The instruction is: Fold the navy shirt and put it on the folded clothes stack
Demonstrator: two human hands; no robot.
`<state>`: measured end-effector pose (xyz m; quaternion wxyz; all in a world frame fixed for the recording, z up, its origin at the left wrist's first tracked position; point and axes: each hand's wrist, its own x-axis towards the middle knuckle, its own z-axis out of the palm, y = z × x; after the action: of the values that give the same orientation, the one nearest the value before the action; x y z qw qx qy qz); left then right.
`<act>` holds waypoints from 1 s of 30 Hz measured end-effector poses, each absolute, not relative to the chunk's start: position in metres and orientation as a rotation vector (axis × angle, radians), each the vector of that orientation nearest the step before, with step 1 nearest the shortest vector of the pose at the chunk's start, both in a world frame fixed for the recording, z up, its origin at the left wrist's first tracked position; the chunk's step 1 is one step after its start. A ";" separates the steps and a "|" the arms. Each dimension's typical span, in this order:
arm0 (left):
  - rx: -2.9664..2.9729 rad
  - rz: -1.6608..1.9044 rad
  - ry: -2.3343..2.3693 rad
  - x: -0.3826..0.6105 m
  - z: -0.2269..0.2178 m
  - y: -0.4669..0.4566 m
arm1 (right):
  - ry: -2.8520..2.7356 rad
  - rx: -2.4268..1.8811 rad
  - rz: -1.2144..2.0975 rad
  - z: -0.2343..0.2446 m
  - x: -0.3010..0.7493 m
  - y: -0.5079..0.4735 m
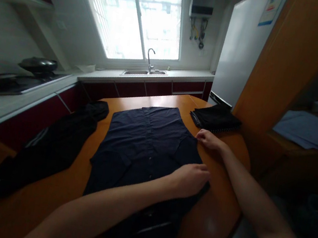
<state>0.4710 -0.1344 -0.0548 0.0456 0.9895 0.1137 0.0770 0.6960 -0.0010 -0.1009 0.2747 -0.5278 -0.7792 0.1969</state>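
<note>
A dark navy button-front shirt (143, 140) lies spread over the wooden table, its row of buttons running down the middle. My left hand (190, 179) reaches across the shirt, fingers closed on the cloth at its right side, near the sleeve. Farther up that same edge, my right hand (208, 138) pinches the shirt between thumb and fingers. Part of the lower shirt is hidden behind my left forearm.
The orange-brown table (214, 225) has a rounded right edge. A folded black garment stack (215, 117) sits at the back right. Another black garment (61, 139) drapes along the left edge. Beyond are a sink (136, 73), a fridge (241, 47) and a stove (27, 83).
</note>
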 end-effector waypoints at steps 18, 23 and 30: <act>2.942 0.189 0.486 0.398 -0.045 -0.047 | -2.129 -1.386 0.551 -0.102 0.702 0.002; 2.891 0.337 0.490 0.393 -0.043 -0.041 | -2.117 -1.388 0.523 -0.099 0.701 -0.002; 2.907 0.271 0.737 0.392 -0.031 -0.045 | -2.091 -1.513 0.494 -0.093 0.695 -0.008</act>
<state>0.3917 -0.0445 -0.0311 0.0652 0.9634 0.2441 0.0899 0.6947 -0.0077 -0.0931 0.2542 -0.5568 -0.7696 0.1819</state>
